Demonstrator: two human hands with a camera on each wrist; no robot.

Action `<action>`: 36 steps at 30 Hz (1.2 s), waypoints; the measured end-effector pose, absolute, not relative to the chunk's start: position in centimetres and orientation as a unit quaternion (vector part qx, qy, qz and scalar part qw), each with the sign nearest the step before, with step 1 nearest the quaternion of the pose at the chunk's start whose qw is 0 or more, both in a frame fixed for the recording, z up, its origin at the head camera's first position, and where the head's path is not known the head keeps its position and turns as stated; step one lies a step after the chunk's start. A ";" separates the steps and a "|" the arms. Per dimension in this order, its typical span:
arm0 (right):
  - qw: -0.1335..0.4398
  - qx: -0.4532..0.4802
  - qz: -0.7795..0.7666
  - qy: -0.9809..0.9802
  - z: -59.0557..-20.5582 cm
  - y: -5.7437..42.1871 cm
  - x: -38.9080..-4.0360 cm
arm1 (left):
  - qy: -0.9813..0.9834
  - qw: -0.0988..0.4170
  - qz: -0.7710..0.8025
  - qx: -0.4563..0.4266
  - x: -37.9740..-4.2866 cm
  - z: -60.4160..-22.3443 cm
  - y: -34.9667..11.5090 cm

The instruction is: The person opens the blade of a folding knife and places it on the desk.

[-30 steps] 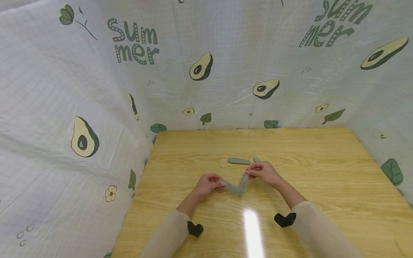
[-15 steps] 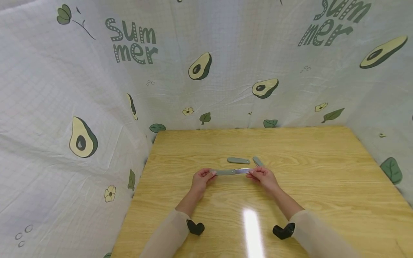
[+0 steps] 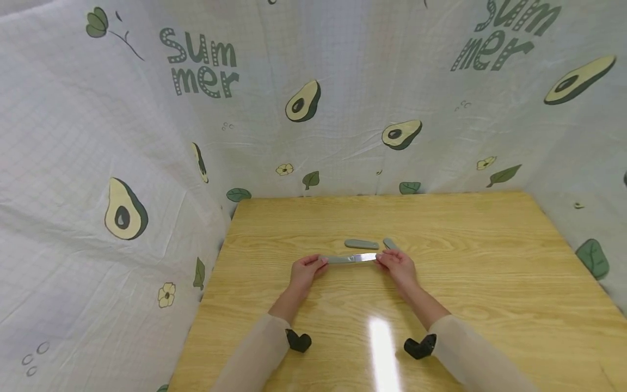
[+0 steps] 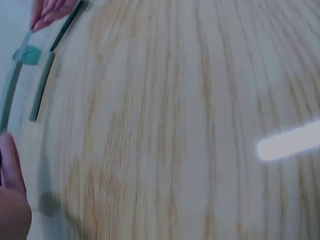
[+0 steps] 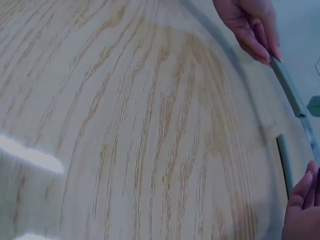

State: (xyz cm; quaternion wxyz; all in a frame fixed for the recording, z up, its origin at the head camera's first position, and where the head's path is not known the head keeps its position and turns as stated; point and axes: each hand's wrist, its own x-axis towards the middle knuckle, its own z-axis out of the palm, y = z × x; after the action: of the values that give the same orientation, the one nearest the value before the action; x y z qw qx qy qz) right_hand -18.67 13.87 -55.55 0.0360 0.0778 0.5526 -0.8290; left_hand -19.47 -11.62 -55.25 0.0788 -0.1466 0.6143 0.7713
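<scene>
A folding knife is held level above the table, its grey-green handle [image 3: 339, 259] on the left and its shiny blade [image 3: 364, 257] swung out in line with it. My left hand [image 3: 303, 273] pinches the handle's free end between thumb and fingers. At the blade's far end, my right hand [image 3: 399, 269] pinches the tip, which its fingers cover. The right wrist view also shows the handle [image 5: 286, 86] reaching from my left hand [image 5: 249, 22] toward the right one [image 5: 302, 205]. Just behind lie two similar grey-green pieces, one lengthwise [image 3: 361, 244], one slanted [image 3: 390, 244] and partly hidden by my right hand.
The wooden table [image 3: 274, 228] runs back to a white curtain [image 3: 352, 163] printed with avocados and lettering. Another stretch of curtain [image 3: 73, 163] hangs along the left side. A bright light reflection [image 3: 383, 348] falls near the front.
The knife was bent in a V one second ago; now its blade lies straight out from the handle. Both hands rose slightly away from me, and the left moved a little left.
</scene>
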 end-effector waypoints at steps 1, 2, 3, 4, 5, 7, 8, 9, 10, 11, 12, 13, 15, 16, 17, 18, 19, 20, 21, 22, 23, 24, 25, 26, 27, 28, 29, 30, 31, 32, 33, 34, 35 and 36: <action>0.032 0.092 -0.826 0.556 -55.5 13.6 -18.9 | 0.616 0.068 0.768 -0.161 -19.6 -55.4 -11.4; 0.034 0.110 -0.814 0.569 -55.4 13.4 -19.1 | 0.621 0.057 0.763 -0.172 -19.7 -55.6 -11.2; 0.034 0.125 -0.811 0.571 -55.3 13.2 -19.4 | 0.624 0.045 0.758 -0.183 -19.8 -55.7 -11.0; 0.036 0.139 -0.807 0.573 -55.2 13.1 -19.5 | 0.632 0.033 0.750 -0.192 -19.8 -55.8 -10.8; 0.040 0.153 -0.803 0.575 -55.1 12.9 -19.6 | 0.637 0.022 0.744 -0.202 -19.8 -55.9 -10.6; 0.048 0.170 -0.794 0.582 -54.7 12.7 -19.7 | 0.652 0.001 0.728 -0.211 -19.9 -56.0 -10.3; 0.054 0.174 -0.789 0.587 -54.6 12.7 -19.8 | 0.662 -0.008 0.718 -0.215 -19.8 -56.1 -10.1; 0.057 0.177 -0.784 0.593 -54.5 12.7 -19.8 | 0.672 -0.015 0.707 -0.217 -19.9 -56.1 -10.0; 0.058 0.178 -0.780 0.597 -54.5 12.7 -19.8 | 0.685 -0.020 0.695 -0.218 -19.9 -56.1 -10.0; 0.059 0.178 -0.775 0.603 -54.7 12.7 -19.9 | 0.695 -0.024 0.685 -0.218 -19.9 -56.2 -10.0; 0.061 0.179 -0.769 0.611 -55.0 12.7 -20.0 | 0.708 -0.027 0.672 -0.216 -20.0 -56.2 -10.0; 0.061 0.178 -0.763 0.618 -55.2 12.7 -20.2 | 0.725 -0.029 0.653 -0.215 -20.0 -56.3 -10.0; 0.064 0.176 -0.750 0.634 -56.0 12.8 -20.5 | 0.756 -0.035 0.619 -0.212 -20.1 -56.4 -10.1; 0.066 0.175 -0.744 0.641 -56.2 12.9 -20.7 | 0.769 -0.038 0.603 -0.210 -20.1 -56.5 -10.2; 0.070 0.173 -0.734 0.653 -56.4 12.9 -20.8 | 0.779 -0.039 0.591 -0.208 -20.1 -56.6 -10.2; 0.074 0.170 -0.725 0.663 -56.4 13.0 -20.8 | 0.788 -0.041 0.579 -0.207 -20.1 -56.6 -10.2; 0.077 0.165 -0.718 0.671 -56.4 13.0 -20.9 | 0.796 -0.045 0.567 -0.205 -20.1 -56.7 -10.3; 0.080 0.161 -0.712 0.679 -56.4 13.0 -20.9 | 0.800 -0.047 0.563 -0.203 -20.1 -56.8 -10.3; 0.082 0.153 -0.706 0.686 -56.4 13.1 -20.9 | 0.804 -0.051 0.558 -0.198 -20.2 -57.0 -10.3; 0.083 0.149 -0.701 0.692 -56.3 13.1 -20.9 | 0.807 -0.053 0.555 -0.194 -20.3 -57.1 -10.4; 0.085 0.145 -0.696 0.698 -56.3 13.1 -20.9 | 0.809 -0.056 0.553 -0.191 -20.3 -57.2 -10.4; 0.087 0.143 -0.691 0.704 -56.3 13.1 -20.9 | 0.813 -0.060 0.548 -0.187 -20.4 -57.2 -10.4; 0.088 0.140 -0.688 0.707 -56.2 13.1 -20.9 | 0.817 -0.064 0.543 -0.183 -20.4 -57.3 -10.5; 0.089 0.139 -0.685 0.709 -56.2 13.2 -20.9 | 0.820 -0.068 0.539 -0.181 -20.5 -57.3 -10.5; 0.090 0.139 -0.682 0.712 -56.1 13.2 -20.9 | 0.820 -0.069 0.539 -0.181 -20.5 -57.2 -10.4; 0.091 0.142 -0.679 0.714 -56.1 13.2 -20.9 | 0.820 -0.069 0.539 -0.182 -20.5 -57.2 -10.4; 0.093 0.142 -0.677 0.716 -56.1 13.2 -20.9 | 0.819 -0.070 0.539 -0.181 -20.5 -57.1 -10.4; 0.094 0.142 -0.675 0.718 -56.1 13.3 -20.9 | 0.819 -0.069 0.539 -0.182 -20.5 -57.1 -10.3; 0.094 0.141 -0.675 0.718 -56.1 13.3 -21.0 | 0.819 -0.070 0.540 -0.182 -20.5 -57.1 -10.3; 0.095 0.142 -0.674 0.719 -56.2 13.3 -21.0 | 0.818 -0.069 0.540 -0.184 -20.5 -57.1 -10.3; 0.095 0.143 -0.674 0.718 -56.2 13.3 -21.0 | 0.818 -0.067 0.541 -0.185 -20.5 -57.0 -10.2; 0.096 0.143 -0.674 0.718 -56.2 13.3 -21.0 | 0.818 -0.068 0.540 -0.184 -20.5 -57.0 -10.2; 0.095 0.144 -0.673 0.720 -56.2 13.3 -21.0 | 0.818 -0.068 0.541 -0.185 -20.4 -57.0 -10.2; 0.095 0.143 -0.672 0.721 -56.3 13.3 -21.0 | 0.818 -0.067 0.540 -0.186 -20.3 -57.1 -10.1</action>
State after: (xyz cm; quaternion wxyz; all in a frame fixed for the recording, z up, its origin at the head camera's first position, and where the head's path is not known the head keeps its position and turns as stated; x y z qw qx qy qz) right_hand -21.01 13.34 -56.30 0.0946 0.1434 0.7207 -0.6716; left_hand -20.34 -10.15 -57.06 -0.0670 -0.1863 0.8177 0.5405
